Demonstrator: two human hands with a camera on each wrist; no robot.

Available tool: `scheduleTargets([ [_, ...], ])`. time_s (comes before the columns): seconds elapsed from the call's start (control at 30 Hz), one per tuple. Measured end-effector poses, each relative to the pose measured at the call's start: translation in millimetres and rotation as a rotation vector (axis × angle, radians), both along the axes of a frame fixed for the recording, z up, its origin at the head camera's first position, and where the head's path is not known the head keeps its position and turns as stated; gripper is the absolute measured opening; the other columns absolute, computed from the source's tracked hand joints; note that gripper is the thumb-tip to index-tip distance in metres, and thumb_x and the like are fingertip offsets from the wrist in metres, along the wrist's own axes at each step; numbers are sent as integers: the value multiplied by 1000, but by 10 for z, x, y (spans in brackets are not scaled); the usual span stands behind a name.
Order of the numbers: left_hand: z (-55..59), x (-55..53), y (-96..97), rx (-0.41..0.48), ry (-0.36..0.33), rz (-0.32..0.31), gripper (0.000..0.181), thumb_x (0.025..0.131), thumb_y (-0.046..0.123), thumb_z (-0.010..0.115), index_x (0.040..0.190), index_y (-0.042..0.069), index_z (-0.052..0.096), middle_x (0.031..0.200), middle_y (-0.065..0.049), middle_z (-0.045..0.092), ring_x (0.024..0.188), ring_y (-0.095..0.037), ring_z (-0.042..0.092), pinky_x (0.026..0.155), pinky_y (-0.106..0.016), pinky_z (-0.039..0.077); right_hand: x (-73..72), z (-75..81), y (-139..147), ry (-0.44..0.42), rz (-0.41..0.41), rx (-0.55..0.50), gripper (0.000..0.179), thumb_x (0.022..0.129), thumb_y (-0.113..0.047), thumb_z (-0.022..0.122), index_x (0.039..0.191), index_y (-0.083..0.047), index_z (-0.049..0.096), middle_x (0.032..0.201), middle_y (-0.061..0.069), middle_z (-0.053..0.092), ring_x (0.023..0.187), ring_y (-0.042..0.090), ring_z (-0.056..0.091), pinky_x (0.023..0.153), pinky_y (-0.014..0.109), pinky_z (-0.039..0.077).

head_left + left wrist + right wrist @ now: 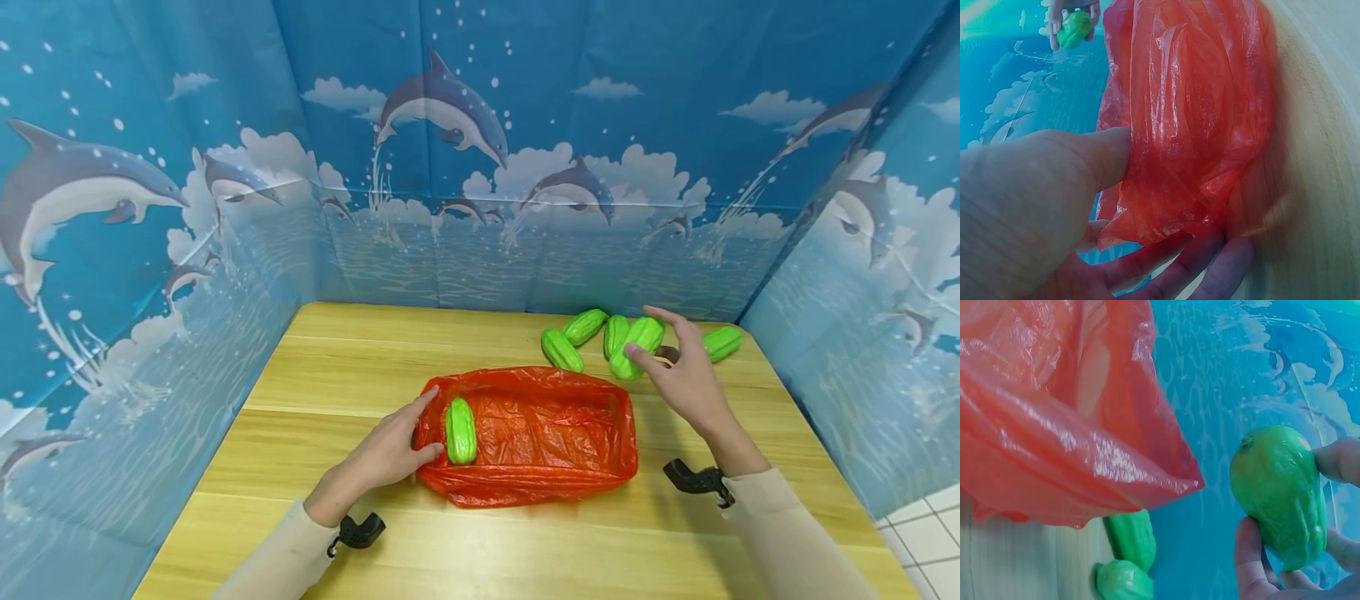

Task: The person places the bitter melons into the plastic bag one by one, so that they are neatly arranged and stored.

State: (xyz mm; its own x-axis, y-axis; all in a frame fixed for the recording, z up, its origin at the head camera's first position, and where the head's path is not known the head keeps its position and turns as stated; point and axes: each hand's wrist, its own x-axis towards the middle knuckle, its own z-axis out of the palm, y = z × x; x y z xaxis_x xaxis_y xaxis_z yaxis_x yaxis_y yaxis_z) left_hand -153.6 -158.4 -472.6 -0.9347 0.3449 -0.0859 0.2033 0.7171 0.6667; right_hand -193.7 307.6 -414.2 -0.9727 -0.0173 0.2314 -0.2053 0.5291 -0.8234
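Left hand [382,447]: fingers spread at nine-o'clock edge of bag [540,482]. Right hand [690,379]: pinching gourd [643,337], clear of two-o'clock rim.

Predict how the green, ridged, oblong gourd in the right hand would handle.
The green, ridged, oblong gourd likely feels stiff, showing no squashing in the right hand. Its glossy skin may be slippery. Pushed, it might roll unevenly, given its lumpy sides.
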Motion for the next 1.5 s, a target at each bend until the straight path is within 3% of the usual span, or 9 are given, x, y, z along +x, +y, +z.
scheduleTargets([
  [0.17, 0, 6, 6, -3, -3, -1, 95, 107, 24, 85, 186, 15, 33, 184, -19, 49, 168, -48, 51, 136, -68, 45, 43, 24, -40, -23, 42, -1, 79, 119, -29, 70, 185, -18, 29, 192, 27, 10, 140, 59, 64, 83, 22, 59],
  [0.53, 19, 12, 5, 8, -7, 2, 95, 106, 23, 86, 185, 14, 33, 184, -19, 49, 168, -47, 51, 136, -68, 46, 89, 94, -130, -43, 116, -12, 79, 118, -27, 71, 185, -20, 30, 191, 26, 21, 142, 58, 67, 86, 26, 62],
  [0.87, 46, 21, 10, 11, 3, 2, 94, 107, 21, 85, 185, 13, 33, 184, -19, 48, 167, -48, 52, 135, -68, 46, 130, 129, -268, -80, 179, -37, 77, 119, -25, 70, 185, -21, 31, 189, 26, 28, 139, 49, 71, 94, 38, 70],
  [0.97, 56, 25, 17, 10, 6, 0, 95, 107, 21, 85, 185, 13, 33, 184, -19, 48, 166, -48, 53, 134, -68, 47, 138, 137, -307, -84, 182, -37, 77, 118, -25, 71, 184, -23, 32, 189, 24, 29, 138, 48, 72, 93, 36, 70],
  [1.2, 67, 34, 12, 12, 12, -1, 95, 107, 20, 85, 185, 12, 33, 184, -20, 49, 165, -48, 54, 134, -68, 48, 131, 127, -392, -84, 185, -14, 78, 117, -26, 74, 184, -21, 34, 189, 25, 30, 139, 51, 72, 92, 18, 63],
  [1.5, 60, 44, 3, 24, 21, -2, 95, 107, 19, 85, 185, 13, 33, 181, -19, 52, 160, -46, 59, 131, -67, 52, 146, 123, -479, -106, 221, -6, 78, 116, -28, 75, 183, -23, 35, 189, 26, 30, 141, 51, 72, 96, 19, 63],
])
